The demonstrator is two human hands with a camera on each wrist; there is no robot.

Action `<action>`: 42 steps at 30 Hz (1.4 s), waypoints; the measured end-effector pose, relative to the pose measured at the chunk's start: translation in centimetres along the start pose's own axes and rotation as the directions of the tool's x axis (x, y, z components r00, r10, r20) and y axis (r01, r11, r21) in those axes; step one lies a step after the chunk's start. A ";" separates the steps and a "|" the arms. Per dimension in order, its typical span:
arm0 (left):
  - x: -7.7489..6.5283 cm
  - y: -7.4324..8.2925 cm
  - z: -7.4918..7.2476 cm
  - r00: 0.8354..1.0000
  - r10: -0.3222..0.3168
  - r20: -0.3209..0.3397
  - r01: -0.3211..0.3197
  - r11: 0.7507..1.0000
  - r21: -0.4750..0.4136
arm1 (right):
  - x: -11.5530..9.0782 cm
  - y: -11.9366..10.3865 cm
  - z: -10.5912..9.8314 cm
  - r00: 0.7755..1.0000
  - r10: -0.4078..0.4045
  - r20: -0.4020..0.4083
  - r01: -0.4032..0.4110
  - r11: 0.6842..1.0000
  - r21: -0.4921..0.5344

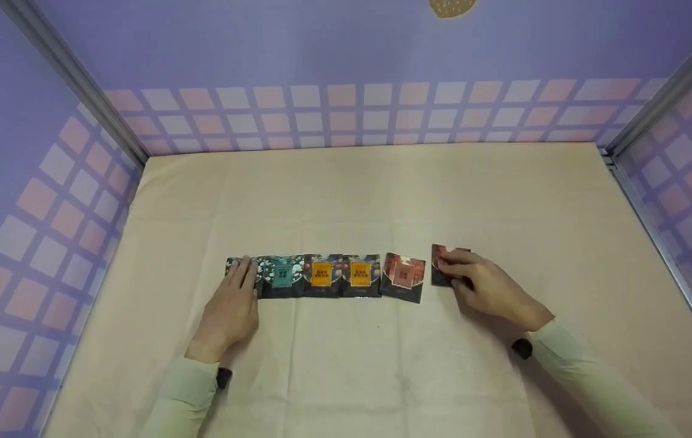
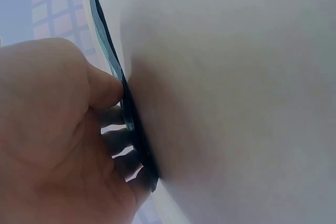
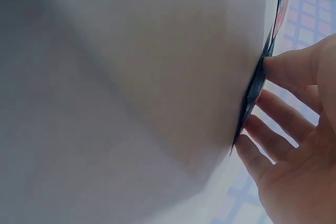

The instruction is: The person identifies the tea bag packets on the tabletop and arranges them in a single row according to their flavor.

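Flat square sachets form a row on the cloth. My left hand rests with straight fingers on the teal floral sachet at the left end, covering most of it. Beside it lie a second teal sachet, an orange-labelled sachet and another orange-labelled sachet, edges close together. Slightly tilted, a red-labelled sachet follows. Apart from it on the right, my right hand presses its fingertips on another red sachet, partly hidden. In the right wrist view that sachet lies flat under spread fingers.
A creased cream cloth covers the table. Purple walls with a pink and white check pattern stand at the back and both sides, with grey metal posts at the corners.
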State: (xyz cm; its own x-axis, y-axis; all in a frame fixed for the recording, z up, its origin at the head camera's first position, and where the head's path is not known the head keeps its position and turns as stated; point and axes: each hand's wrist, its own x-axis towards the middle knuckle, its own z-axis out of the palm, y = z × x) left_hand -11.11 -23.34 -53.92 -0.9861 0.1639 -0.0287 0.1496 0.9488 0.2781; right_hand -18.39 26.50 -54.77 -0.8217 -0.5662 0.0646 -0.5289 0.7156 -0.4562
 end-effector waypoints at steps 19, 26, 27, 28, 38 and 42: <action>0.1 -0.1 -0.4 1.000 0.008 -0.001 -0.008 1.000 -0.005 | -0.9 -2.0 0.5 0.998 -0.062 -0.012 0.061 0.998 -0.029; -0.1 -0.1 -0.2 1.000 0.010 -0.012 -0.010 1.000 -0.010 | -0.4 -2.0 0.4 0.996 -0.085 0.007 0.085 0.996 -0.023; -0.1 -0.1 -0.2 1.000 0.012 -0.015 -0.013 1.000 -0.011 | -0.3 -1.9 0.4 0.996 -0.090 0.011 0.090 0.996 -0.019; -0.1 -0.1 -0.1 1.000 0.014 -0.016 -0.014 1.000 -0.010 | -0.2 -1.8 0.3 0.995 -0.094 0.016 0.095 0.995 -0.015; 0.0 -0.1 -0.2 1.000 0.012 -0.004 -0.012 1.000 -0.007 | 0.3 -1.6 0.4 0.992 -0.127 0.024 0.128 0.992 -0.023; 0.0 0.0 -0.2 1.000 0.004 -0.002 -0.004 1.000 -0.019 | 0.2 -1.9 0.5 0.992 -0.120 0.025 0.121 0.992 -0.041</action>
State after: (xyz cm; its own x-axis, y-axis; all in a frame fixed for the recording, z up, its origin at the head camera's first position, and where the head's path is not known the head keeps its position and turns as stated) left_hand -11.16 -23.43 -53.76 -0.9856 0.1673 -0.0255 0.1524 0.9429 0.2963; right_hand -17.43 24.85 -54.30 -0.7468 -0.6580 0.0969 -0.6328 0.6580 -0.4082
